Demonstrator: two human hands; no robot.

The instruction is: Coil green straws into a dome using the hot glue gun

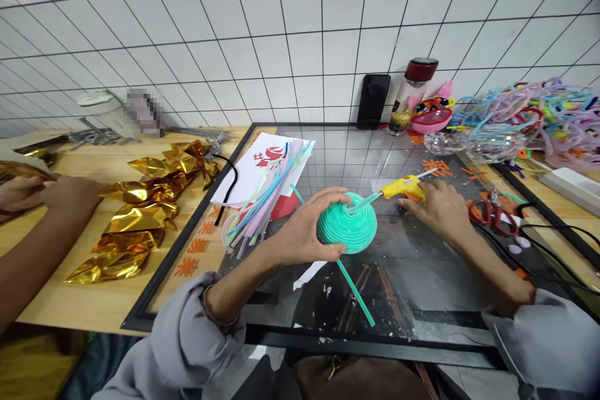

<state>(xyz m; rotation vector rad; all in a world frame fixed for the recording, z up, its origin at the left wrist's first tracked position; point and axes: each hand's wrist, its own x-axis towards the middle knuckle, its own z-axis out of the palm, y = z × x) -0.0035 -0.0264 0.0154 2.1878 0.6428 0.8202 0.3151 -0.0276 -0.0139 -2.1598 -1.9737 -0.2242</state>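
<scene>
My left hand [312,225] is wrapped round the side of a mint-green coiled dome [349,234], thumb below and fingers above. It is built up of ridged rings with a small opening at the top. A green strip end [364,203] sticks out of it toward the right. My right hand [440,209] grips a yellow hot glue gun [403,187] by its handle. The gun's nozzle points left and meets or nearly meets that strip end. A clear glue stick pokes from its back. Below the dome, another green strip [357,294] slants down across the black glass top.
Left of the dome, pastel pipe cleaners [267,194] lie on white paper [241,162]. Red scissors [495,215] and black cables sit at right. Behind stand a phone [374,102], a bottle [410,97] and tangled pipe cleaners [529,115]. Another person's hands [65,197] are beside gold foil [140,219].
</scene>
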